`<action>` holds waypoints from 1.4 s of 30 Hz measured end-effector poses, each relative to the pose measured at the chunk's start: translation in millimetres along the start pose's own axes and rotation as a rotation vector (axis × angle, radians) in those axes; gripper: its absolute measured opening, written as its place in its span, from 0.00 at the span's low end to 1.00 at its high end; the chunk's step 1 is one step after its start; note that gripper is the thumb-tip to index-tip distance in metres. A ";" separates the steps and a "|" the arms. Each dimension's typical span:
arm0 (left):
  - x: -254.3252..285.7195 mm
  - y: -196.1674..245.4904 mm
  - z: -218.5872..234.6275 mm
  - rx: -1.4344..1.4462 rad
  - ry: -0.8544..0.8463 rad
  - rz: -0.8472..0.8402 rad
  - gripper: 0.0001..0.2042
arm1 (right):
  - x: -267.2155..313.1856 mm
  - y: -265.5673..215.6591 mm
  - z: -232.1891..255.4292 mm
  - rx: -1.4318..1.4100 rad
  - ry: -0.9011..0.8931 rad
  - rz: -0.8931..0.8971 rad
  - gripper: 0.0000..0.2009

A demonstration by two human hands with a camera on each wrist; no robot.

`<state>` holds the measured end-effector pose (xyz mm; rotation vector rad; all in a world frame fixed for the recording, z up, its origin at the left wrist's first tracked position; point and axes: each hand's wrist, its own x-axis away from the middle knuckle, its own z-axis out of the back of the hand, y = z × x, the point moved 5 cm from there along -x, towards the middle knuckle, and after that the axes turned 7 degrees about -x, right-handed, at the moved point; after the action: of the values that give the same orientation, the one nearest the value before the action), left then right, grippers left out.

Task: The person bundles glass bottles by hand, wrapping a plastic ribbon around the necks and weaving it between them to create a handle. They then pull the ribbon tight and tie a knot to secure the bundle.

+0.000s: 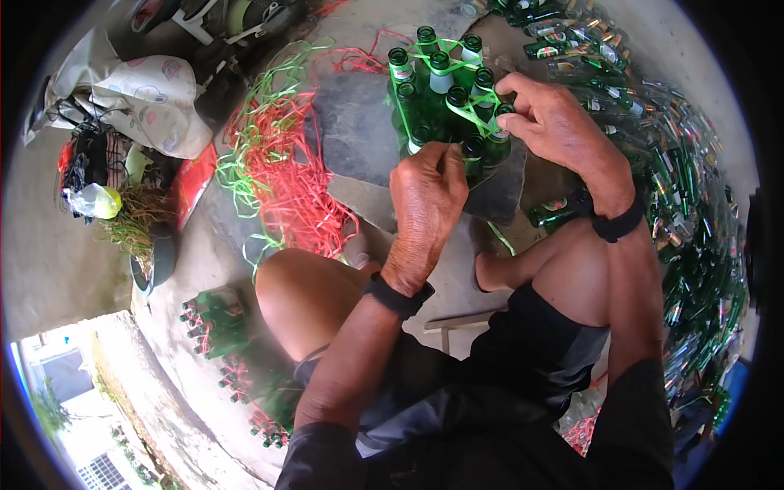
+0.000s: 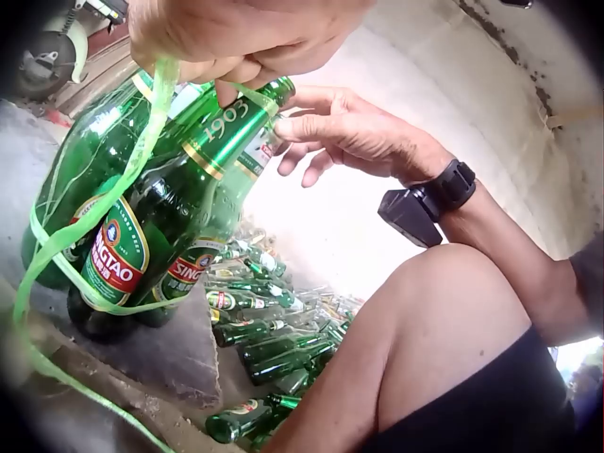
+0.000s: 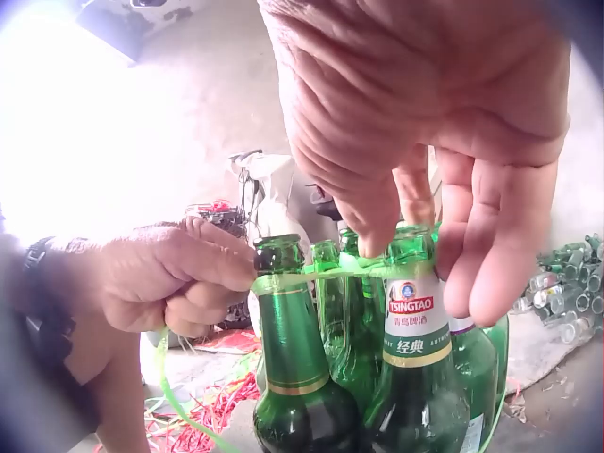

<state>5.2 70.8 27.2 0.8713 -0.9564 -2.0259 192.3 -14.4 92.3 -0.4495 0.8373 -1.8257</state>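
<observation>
Green glass bottles (image 1: pixel 445 102) stand upright in a tight cluster on a dark slab (image 1: pixel 359 131) laid on the concrete floor, directly ahead of the seated person's knees. Green strap (image 1: pixel 474 106) is looped over and between the bottle necks and runs down the sides of the cluster; the left wrist view shows it passing round the lower bodies as well.

Left hand (image 1: pixel 426 192) is at the near edge of the cluster, fingers curled and pinching the strap at a bottle neck; the right wrist view shows the strap drawn taut from this grip across the neck tops. Right hand (image 1: pixel 547 118) is at the far right of the cluster, thumb and forefinger pinching the strap at a neck, remaining fingers loosely extended. Both wrists carry black bands.

Labels on the nearest bottles read Tsingtao in the wrist views.

Surroundings: loose red and green strap (image 1: pixel 278 163) lies heaped on the floor left of the slab. Loose bottles (image 1: pixel 686 204) lie in a large pile on their sides to the right. Bundled bottles (image 1: pixel 216 322) tied with red strap lie at lower left. A cloth bag (image 1: pixel 139 94) sits at upper left.
</observation>
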 end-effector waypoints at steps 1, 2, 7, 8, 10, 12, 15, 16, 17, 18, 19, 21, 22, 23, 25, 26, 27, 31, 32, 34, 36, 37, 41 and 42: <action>-0.3 0.8 0.2 -0.015 -0.013 -0.012 0.09 | -0.5 4.3 -1.2 0.005 -0.003 0.000 0.13; -1.1 0.5 1.4 -0.009 -0.014 -0.009 0.09 | -0.8 10.4 -3.5 0.014 0.005 0.063 0.11; -4.8 -2.3 1.8 -0.057 -0.102 -0.015 0.09 | -2.8 21.4 -11.1 -0.008 -0.018 0.002 0.11; -3.6 -4.0 -0.2 -0.058 -0.105 -0.014 0.09 | -1.8 13.2 -10.3 0.084 0.032 0.095 0.13; -0.2 -5.5 -2.5 -0.008 -0.044 -0.009 0.08 | 0.2 6.9 -11.1 0.174 0.081 0.180 0.15; 3.6 -5.4 -6.5 0.027 -0.029 0.006 0.07 | 0.4 8.0 -12.3 0.228 0.075 0.203 0.13; 8.7 0.1 -10.9 0.079 0.010 0.023 0.08 | -0.4 8.0 -15.1 0.306 0.121 0.328 0.11; 11.1 2.1 -12.6 0.096 0.029 0.027 0.08 | -1.4 6.8 -14.4 0.305 0.121 0.327 0.11; 14.3 4.3 -16.6 0.096 0.027 0.027 0.08 | -3.0 5.0 -13.8 0.340 0.101 0.318 0.10; 18.4 6.3 -20.5 0.155 0.047 0.042 0.08 | -3.5 4.3 -13.4 0.375 0.082 0.307 0.09; 21.6 8.1 -24.0 0.213 0.068 0.056 0.07 | -4.5 6.7 -13.0 0.375 0.083 0.305 0.09; 26.3 12.9 -31.2 0.237 0.065 0.068 0.07 | -9.1 12.2 -12.1 0.326 0.099 0.335 0.08; 27.7 15.4 -34.3 0.261 0.065 0.079 0.07 | -11.6 14.7 -11.7 0.326 0.099 0.333 0.08; 28.2 18.3 -37.3 0.261 0.064 0.079 0.07 | -13.8 15.4 -11.4 0.335 0.108 0.359 0.08; 27.1 25.0 -40.0 0.221 0.095 0.054 0.08 | -18.3 18.2 -12.0 0.344 0.116 0.387 0.08; 26.1 26.4 -41.0 0.212 0.094 0.061 0.08 | -20.6 21.7 -12.4 0.356 0.129 0.377 0.08; 24.7 26.5 -41.9 0.214 0.095 0.061 0.08 | -21.7 22.9 -12.5 0.369 0.141 0.368 0.08; 24.2 25.6 -41.4 0.153 0.094 0.042 0.08 | -19.9 21.9 -12.9 0.364 0.181 0.344 0.09; 25.3 25.6 -41.3 0.144 0.090 0.038 0.09 | -19.5 21.6 -12.9 0.355 0.163 0.321 0.09; 26.6 26.7 -38.0 0.138 0.080 0.049 0.09 | -17.7 21.6 -12.0 0.349 0.145 0.296 0.09; 27.9 24.2 -34.3 0.129 0.068 0.063 0.09 | -17.0 23.6 -13.0 0.335 0.107 0.277 0.10; 28.1 23.3 -32.3 0.117 0.082 0.027 0.09 | -17.4 24.9 -13.0 0.335 0.106 0.276 0.10; 31.2 18.0 -25.8 0.071 0.114 -0.046 0.09 | -16.3 28.0 -13.9 0.301 0.132 0.295 0.10; 32.3 16.4 -25.9 0.071 0.115 -0.045 0.09 | -15.8 27.1 -13.2 0.287 0.148 0.315 0.10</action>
<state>14.6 28.0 19.5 1.0443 -0.9579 -1.9662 207.8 -1.6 64.8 0.0027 0.6866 -1.6621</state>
